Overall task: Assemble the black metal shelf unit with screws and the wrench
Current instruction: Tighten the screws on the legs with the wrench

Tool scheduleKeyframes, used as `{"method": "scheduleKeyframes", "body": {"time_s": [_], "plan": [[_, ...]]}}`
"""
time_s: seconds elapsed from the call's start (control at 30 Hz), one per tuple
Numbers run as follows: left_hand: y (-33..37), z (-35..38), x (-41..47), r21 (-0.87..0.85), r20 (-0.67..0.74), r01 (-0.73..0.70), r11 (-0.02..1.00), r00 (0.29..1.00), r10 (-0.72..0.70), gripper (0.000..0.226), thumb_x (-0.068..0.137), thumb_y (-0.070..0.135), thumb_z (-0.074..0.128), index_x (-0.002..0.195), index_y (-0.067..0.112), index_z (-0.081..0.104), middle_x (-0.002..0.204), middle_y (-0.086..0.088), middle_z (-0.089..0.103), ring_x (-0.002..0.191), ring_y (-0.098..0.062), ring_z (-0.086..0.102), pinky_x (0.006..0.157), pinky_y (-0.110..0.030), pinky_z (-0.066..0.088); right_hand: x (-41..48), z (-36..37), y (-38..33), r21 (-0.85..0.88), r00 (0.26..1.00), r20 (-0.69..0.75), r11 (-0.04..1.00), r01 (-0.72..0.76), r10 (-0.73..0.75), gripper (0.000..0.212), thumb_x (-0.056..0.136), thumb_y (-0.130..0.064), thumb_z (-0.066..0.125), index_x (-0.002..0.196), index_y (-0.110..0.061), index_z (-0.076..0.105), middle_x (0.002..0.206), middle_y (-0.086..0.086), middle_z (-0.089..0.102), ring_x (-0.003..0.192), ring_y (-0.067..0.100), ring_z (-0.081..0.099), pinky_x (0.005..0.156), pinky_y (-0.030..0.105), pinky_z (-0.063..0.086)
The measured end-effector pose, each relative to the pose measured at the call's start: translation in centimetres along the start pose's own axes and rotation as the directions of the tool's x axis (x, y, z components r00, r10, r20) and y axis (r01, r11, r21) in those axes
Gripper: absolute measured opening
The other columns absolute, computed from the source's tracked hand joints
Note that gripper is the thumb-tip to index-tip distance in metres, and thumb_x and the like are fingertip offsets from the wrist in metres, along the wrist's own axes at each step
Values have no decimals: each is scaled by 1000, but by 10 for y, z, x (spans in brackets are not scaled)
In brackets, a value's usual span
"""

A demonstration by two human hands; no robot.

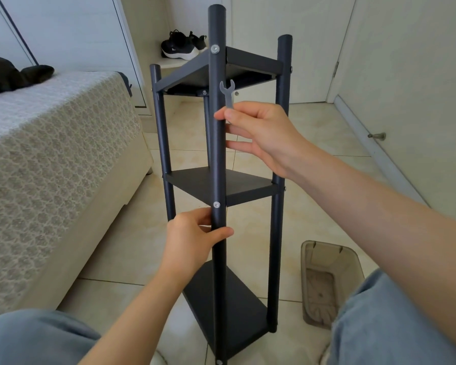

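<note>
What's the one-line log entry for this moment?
shelf: upright | left hand: grips post | right hand: holds wrench beside post | top screw: in post

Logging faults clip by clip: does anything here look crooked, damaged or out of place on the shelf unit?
Nothing stands out. The shelf unit stands upright on the floor with all three shelves in place. The left hand grips the near post; the right hand holds the wrench.

A bed [50, 159] with patterned cover stands left; black sneakers [182, 46] behind; a translucent bin [329, 283] lies on the tiled floor [313, 133]
</note>
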State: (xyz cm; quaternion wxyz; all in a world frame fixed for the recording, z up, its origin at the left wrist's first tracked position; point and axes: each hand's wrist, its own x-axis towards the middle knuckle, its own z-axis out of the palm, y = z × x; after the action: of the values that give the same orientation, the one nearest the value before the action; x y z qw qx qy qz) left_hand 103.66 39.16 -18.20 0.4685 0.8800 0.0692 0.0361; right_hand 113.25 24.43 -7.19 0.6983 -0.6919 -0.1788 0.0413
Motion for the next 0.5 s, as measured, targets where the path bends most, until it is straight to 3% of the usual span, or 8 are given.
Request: {"method": "scheduleKeyframes", "body": {"time_s": [0.2,0.33,0.5], "plan": [[-5,-10,4,-103,56,-13,995,998,19,37,82,17,79,118,15,73,100,9,74,92,-6,70,87,-19,55,1,4,6,14,1000,-13,1000,-25,25,17,97,-12,59,105,-9,73,112,3,72,105,14,69,93,32,56],[-8,-15,10,-154,76,-23,988,997,35,36,86,10,75,122,13,70,93,20,68,83,5,67,70,-4,50,-4,3,11,-15,998,-17,998,-61,60,14,97,-14,60,100,-15,74,111,-4,71,103,10,67,93,33,55],[-16,-21,15,-226,101,-15,974,994,39,43,90,3,69,131,14,63,109,10,70,98,-1,66,75,-5,51,-8,3,22,3,994,8,994,-106,106,15,97,-15,59,103,-15,73,118,-3,68,116,17,63,99,42,52]]}}
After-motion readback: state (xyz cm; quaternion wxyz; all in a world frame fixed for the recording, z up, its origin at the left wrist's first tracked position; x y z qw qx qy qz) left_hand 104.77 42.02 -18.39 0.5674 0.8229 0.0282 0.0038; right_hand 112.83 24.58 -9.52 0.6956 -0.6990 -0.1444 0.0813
